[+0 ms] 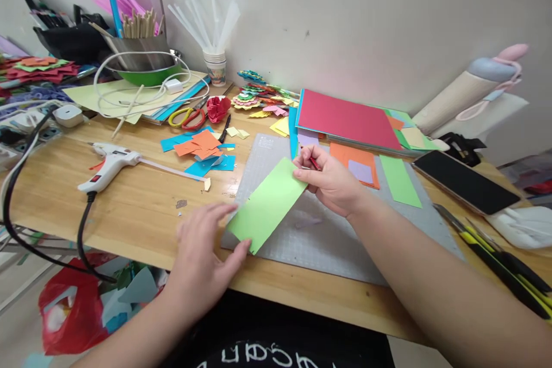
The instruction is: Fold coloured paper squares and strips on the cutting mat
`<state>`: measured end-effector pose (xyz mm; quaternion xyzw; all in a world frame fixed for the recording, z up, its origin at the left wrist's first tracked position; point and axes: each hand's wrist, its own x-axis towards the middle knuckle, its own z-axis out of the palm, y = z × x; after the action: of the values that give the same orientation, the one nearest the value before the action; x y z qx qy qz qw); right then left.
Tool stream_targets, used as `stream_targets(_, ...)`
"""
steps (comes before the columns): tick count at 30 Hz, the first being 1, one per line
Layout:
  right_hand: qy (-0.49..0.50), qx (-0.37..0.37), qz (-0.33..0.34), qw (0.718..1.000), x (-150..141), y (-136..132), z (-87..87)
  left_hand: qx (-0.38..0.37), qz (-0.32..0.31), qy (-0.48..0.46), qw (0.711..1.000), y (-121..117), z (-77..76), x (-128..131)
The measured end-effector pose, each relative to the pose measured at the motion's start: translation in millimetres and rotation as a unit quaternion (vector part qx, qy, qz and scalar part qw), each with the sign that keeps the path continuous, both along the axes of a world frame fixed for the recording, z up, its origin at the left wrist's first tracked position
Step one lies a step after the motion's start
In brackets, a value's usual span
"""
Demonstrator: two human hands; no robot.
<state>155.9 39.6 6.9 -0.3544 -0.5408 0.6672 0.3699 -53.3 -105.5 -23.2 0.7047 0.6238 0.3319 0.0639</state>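
A light green paper rectangle (269,201) is held tilted above the grey cutting mat (345,241). My right hand (330,181) pinches its upper right corner between thumb and fingers. Tucked in the same hand is a slim red and dark stick, perhaps a pencil (314,162), mostly hidden by the fingers. At the paper's lower left end is my left hand (207,247), slightly blurred, thumb and fingers spread apart around that end. Its thumb tip meets the lower corner. Small dark marks show near the paper's edges.
A white glue gun (112,164) lies left, with orange and blue paper pieces (202,146) beside it. Scissors (190,117) are behind. Right are a red paper stack (345,118), another green strip (400,181), a phone (466,181) and a yellow-black cutter (483,241).
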Motion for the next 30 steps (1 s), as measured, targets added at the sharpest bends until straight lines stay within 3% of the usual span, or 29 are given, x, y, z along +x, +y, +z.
stream_targets(4, 0.029, 0.038, -0.054, 0.997, 28.9, -0.1, 2.9, -0.088, -0.071, -0.180, 0.977, 33.5, 13.9, 13.6)
stream_targets(6, 0.023, 0.066, -0.093, 0.993, 44.6, 2.1, 0.0, -0.119, -0.113, -0.218, 0.962, 54.5, 25.5, 23.9)
stream_targets(8, -0.020, 0.103, -0.158, 0.982, 61.5, 4.3, -4.3, -0.082, -0.102, -0.211, 0.969, 73.2, 37.6, 34.9)
stream_targets(10, -0.108, 0.149, -0.218, 0.958, 77.9, 4.3, -7.8, 0.013, -0.073, -0.144, 0.987, 85.5, 46.6, 44.8)
stream_targets(12, -0.235, 0.203, -0.218, 0.925, 90.5, 0.8, -8.9, 0.152, -0.067, -0.024, 0.986, 89.9, 49.5, 52.4)
stream_targets(14, -0.379, 0.245, -0.165, 0.877, 96.4, -5.1, -8.7, 0.277, -0.098, 0.111, 0.949, 88.1, 45.5, 57.8)
stream_targets(16, -0.503, 0.263, -0.104, 0.817, 95.8, -10.3, -9.5, 0.311, -0.145, 0.211, 0.915, 83.8, 37.2, 61.3)
stream_targets(18, -0.576, 0.272, -0.065, 0.768, 91.9, -12.8, -12.7, 0.254, -0.179, 0.253, 0.916, 80.7, 28.6, 63.2)
stream_targets(20, -0.606, 0.275, -0.052, 0.745, 88.7, -12.5, -17.5, 0.165, -0.203, 0.247, 0.933, 80.6, 22.7, 63.6)
stream_targets(23, -0.614, 0.266, -0.053, 0.741, 88.5, -11.5, -21.2, 0.057, -0.234, 0.201, 0.950, 84.7, 19.3, 61.9)
stream_targets(27, -0.611, 0.288, -0.074, 0.733, 87.0, -19.2, -13.0, -0.020, -0.238, 0.129, 0.962, 91.5, 16.9, 59.0)
stream_targets(30, -0.525, 0.361, 0.024, 0.770, 77.3, -30.4, -6.2, -0.057, -0.217, 0.098, 0.970, 95.3, 14.4, 58.4)
